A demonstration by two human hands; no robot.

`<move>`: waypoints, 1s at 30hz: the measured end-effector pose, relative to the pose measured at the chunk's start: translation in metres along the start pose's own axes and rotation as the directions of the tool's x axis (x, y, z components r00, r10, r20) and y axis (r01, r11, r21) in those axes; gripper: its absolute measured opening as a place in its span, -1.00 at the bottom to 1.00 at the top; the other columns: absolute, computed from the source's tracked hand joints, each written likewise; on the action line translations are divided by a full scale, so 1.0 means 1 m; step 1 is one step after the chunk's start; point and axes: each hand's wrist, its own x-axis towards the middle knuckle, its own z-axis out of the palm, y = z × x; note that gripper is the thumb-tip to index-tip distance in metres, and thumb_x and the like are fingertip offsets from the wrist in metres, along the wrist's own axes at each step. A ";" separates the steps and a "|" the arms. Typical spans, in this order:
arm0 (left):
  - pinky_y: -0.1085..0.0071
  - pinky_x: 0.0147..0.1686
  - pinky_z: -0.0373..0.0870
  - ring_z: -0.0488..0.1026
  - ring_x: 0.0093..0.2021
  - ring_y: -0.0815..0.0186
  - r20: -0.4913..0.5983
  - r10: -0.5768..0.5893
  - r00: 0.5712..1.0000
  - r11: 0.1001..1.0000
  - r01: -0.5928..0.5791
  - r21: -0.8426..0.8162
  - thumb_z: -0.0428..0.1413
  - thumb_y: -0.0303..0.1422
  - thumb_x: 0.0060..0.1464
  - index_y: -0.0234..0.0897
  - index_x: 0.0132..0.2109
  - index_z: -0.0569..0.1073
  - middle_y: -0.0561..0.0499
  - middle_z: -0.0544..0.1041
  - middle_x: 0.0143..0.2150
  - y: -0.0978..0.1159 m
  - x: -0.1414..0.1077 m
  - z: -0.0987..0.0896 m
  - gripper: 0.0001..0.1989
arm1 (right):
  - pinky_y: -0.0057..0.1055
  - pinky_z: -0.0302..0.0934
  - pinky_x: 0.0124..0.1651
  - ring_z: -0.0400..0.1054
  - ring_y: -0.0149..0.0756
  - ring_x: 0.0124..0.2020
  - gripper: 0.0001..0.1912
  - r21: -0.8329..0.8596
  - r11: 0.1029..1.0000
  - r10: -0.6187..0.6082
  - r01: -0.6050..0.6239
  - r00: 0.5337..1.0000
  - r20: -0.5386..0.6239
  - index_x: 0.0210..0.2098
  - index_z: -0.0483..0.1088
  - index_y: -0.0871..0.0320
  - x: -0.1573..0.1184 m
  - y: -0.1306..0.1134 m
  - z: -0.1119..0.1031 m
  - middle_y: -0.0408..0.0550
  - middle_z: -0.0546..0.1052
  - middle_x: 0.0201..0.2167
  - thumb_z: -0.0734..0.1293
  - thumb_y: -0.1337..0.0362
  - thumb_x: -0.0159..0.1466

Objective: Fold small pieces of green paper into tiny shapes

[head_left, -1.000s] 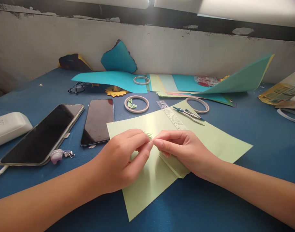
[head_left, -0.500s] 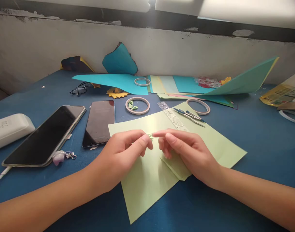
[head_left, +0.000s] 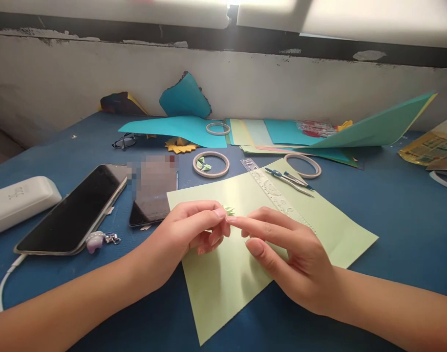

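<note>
A small folded green paper piece [head_left: 229, 210] is pinched between the thumb and fingers of my left hand [head_left: 196, 225], over the light green sheet [head_left: 223, 293]. My right hand [head_left: 292, 249] has its fingers apart, its index fingertip touching the left fingertips beside the piece. Nothing is gripped in it. Beyond the hands, a clear ruler [head_left: 267, 185] and a metal compass [head_left: 291, 182] lie on the sheet. A tape ring [head_left: 196, 165] encloses small folded green pieces [head_left: 202, 164].
Two phones [head_left: 76, 210] [head_left: 150, 210], a white case [head_left: 23, 200] and a purple charm [head_left: 95, 242] lie on the left. Blue sheets [head_left: 172, 128], an orange folded ring [head_left: 181, 145] and another tape roll [head_left: 304, 165] are farther back. A yellow packet [head_left: 432, 144] sits right.
My right hand has opened, its thumb moving down away from the index finger. The folded piece now shows more of its points above my left fingertips. The view has shifted slightly.
</note>
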 end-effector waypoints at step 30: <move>0.57 -0.51 0.14 0.15 -0.49 0.46 0.008 0.074 0.997 0.997 -0.074 0.008 -0.04 -0.30 0.20 -0.31 -0.42 0.37 0.09 0.25 -0.54 -0.001 -0.003 -0.001 -0.74 | -0.45 0.27 -0.36 0.26 -0.42 -0.38 -0.58 -0.053 0.998 -0.015 0.016 1.000 0.015 0.10 0.26 0.14 -0.003 -0.001 0.000 -0.07 0.37 -0.35 0.21 0.43 0.24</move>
